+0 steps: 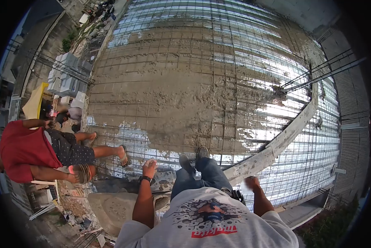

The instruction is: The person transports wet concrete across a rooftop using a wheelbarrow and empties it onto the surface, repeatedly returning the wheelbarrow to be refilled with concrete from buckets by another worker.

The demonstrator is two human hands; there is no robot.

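Observation:
My left hand point(149, 168), pale with cement on the fingers and with a dark band at the wrist, hangs beside my left thigh. Its fingers are loosely apart, and nothing shows in them. On the other side, my right hand point(252, 183) is out by my hip, near a long cement-stained plank point(255, 164). Its fingers are curled and smeared, so I cannot make out their hold. Ahead of my shoes, wet concrete point(152, 89) spreads over a steel rebar mesh point(224, 107) laid on shiny corrugated metal decking point(301, 153).
A co-worker in a red shirt point(30, 146) and sandals stands at the left edge. Below my left arm is a cement-covered tub point(111, 206). Rebar rods point(325, 76) stick out at the right. Stacked pale blocks point(65, 72) stand beyond the slab's left edge.

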